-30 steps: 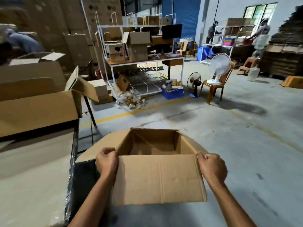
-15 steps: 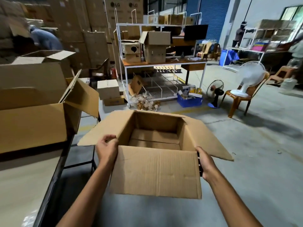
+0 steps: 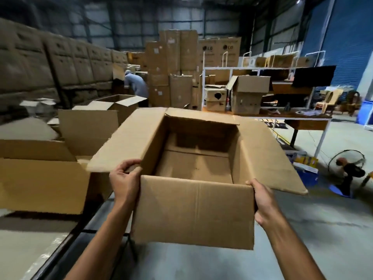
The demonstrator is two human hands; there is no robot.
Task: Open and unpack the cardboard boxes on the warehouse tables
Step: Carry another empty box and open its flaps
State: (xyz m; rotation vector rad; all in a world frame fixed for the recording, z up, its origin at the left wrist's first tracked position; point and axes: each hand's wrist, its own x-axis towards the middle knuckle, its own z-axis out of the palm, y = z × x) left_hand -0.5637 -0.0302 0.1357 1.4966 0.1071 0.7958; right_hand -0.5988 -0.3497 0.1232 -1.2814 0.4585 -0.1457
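Note:
An open, empty cardboard box (image 3: 191, 211) hangs in the air in front of me, its flaps spread outward and its near flap folded down. My left hand (image 3: 124, 180) grips the box's near left corner, fingers curled over the rim. My right hand (image 3: 262, 201) grips the near right corner, fingers hidden behind the wall. The box's brown floor is bare.
A table (image 3: 30, 239) at the left carries several open cardboard boxes (image 3: 40, 184). Tall stacks of cartons (image 3: 171, 67) fill the back, where a person (image 3: 136, 85) bends over. A white shelf rack (image 3: 262, 102) with boxes stands right; a floor fan (image 3: 349, 170) sits on the concrete.
I have lifted the box higher and turned left toward the table and the carton stacks. Both hands keep the same hold on the box's near corners.

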